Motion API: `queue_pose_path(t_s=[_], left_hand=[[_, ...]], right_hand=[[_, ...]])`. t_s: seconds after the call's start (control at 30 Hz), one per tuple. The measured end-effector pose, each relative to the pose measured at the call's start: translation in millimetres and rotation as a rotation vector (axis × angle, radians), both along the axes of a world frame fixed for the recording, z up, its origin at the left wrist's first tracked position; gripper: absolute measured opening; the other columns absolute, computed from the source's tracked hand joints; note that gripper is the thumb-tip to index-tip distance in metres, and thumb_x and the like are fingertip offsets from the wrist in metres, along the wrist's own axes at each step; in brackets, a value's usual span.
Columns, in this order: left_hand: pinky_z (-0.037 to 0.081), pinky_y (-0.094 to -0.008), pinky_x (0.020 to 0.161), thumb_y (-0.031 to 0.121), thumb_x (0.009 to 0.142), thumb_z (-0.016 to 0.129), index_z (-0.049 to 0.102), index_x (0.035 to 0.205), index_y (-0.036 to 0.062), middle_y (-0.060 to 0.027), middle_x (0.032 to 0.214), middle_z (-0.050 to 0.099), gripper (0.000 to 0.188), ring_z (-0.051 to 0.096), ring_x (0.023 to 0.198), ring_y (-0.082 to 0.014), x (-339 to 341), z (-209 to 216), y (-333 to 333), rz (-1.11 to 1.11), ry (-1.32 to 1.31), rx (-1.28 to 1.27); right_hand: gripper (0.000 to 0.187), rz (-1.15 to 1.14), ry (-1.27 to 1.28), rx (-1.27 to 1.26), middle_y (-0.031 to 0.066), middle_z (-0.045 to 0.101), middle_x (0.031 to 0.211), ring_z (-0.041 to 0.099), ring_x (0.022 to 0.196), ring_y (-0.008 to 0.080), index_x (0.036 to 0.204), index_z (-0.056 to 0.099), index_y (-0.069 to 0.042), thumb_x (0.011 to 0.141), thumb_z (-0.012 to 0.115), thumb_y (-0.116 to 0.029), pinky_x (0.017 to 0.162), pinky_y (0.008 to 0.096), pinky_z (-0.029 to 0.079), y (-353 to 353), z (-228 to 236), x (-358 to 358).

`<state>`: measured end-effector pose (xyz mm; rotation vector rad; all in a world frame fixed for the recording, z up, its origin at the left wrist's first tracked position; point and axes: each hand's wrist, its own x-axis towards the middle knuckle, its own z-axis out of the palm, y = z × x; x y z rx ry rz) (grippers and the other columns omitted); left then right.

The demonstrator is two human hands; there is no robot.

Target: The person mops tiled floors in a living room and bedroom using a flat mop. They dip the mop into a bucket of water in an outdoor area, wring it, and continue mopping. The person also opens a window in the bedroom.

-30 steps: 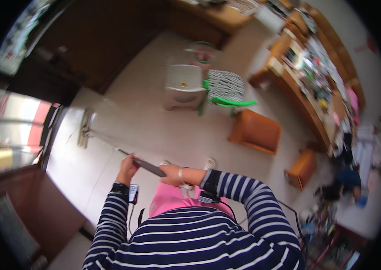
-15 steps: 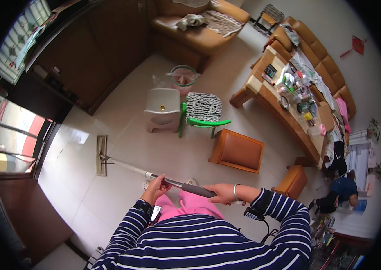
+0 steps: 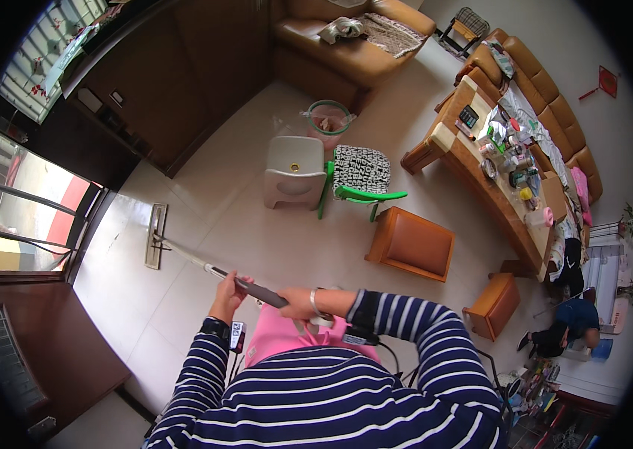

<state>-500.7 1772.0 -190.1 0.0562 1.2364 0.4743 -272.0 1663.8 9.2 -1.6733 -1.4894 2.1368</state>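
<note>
One flat mop [image 3: 195, 260], held aslant before me, its oblong head [image 3: 152, 251] on the floor [image 3: 211, 179], near the floor's left edge by the doorway [image 3: 40, 198].

My left hand [image 3: 229, 294]: fingers curled round the pole at the front of its grey grip. My right hand [image 3: 298, 303]: clasped about the grip's rear end; bangle [image 3: 314, 301] at the wrist.

Floor, beyond the mop: one pale stool [image 3: 295, 156]; one green chair [image 3: 361, 168], patterned seat, just beside it; one pink bucket [image 3: 329, 138], green-rimmed, behind. Further right: two brown footstools [image 3: 415, 241], apart.

One wooden table [image 3: 473, 183], crowded: dark calculator [image 3: 468, 116] near the far end, pink-lidded jar [image 3: 541, 217] near the closer end.
</note>
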Motion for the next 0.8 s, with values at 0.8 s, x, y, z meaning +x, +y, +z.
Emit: queue_pose_path(t_s=[0.8], left_hand=[[0.044, -0.0311, 0.045, 0.020, 0.093, 0.049, 0.048, 0.073, 0.0108, -0.0017, 0.057, 0.051, 0.022, 0.048, 0.045, -0.0177, -138.9, 114.7, 83.3, 0.183, -0.026, 0.222]], right_hand=[[0.038, -0.886, 0.228, -0.235, 0.0058, 0.062, 0.085, 0.062, 0.059, 0.0115, 0.125, 0.052, -0.004, 0.097, 0.057, -0.029, 0.053, 0.0232, 0.052, -54.2, -26.5, 58.7]])
